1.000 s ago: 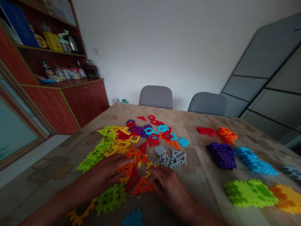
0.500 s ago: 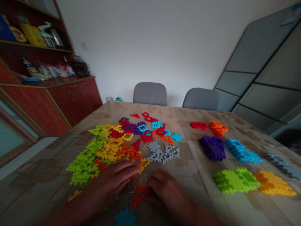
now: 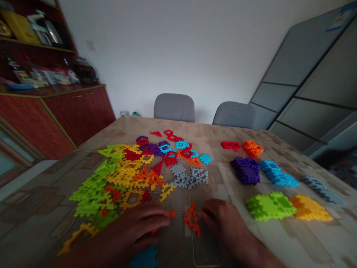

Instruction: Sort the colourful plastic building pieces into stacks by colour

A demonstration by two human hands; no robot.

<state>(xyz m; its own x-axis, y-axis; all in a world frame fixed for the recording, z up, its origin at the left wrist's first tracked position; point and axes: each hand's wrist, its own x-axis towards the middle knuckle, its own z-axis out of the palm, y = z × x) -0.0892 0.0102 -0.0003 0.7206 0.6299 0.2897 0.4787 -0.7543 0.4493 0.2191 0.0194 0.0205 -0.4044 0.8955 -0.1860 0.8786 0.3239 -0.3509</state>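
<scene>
My left hand (image 3: 136, 229) lies low on the table (image 3: 212, 186) with its fingers curled over an orange piece (image 3: 171, 213) that pokes out at the fingertips. My right hand (image 3: 223, 219) rests beside an orange triangular toothed piece (image 3: 192, 219), fingertips touching its right side; the fingers are bent and blurred. A blue piece (image 3: 145, 257) shows under my left hand. Ahead of both hands spreads a loose heap of flat interlocking plastic pieces (image 3: 134, 171) in green, yellow, orange, red, purple, blue and grey.
Sorted stacks sit at right: red (image 3: 231, 145), orange (image 3: 252, 147), purple (image 3: 245, 170), blue (image 3: 277, 174), grey (image 3: 318, 188), green (image 3: 269, 205), yellow (image 3: 309, 208). Two grey chairs (image 3: 174, 107) stand at the far edge. A wooden cabinet (image 3: 55, 111) is at left.
The view has shifted left and down. My right hand has moved right, away from the left, dragging an orange triangle clear of the heap. My left hand has stayed over its pieces.
</scene>
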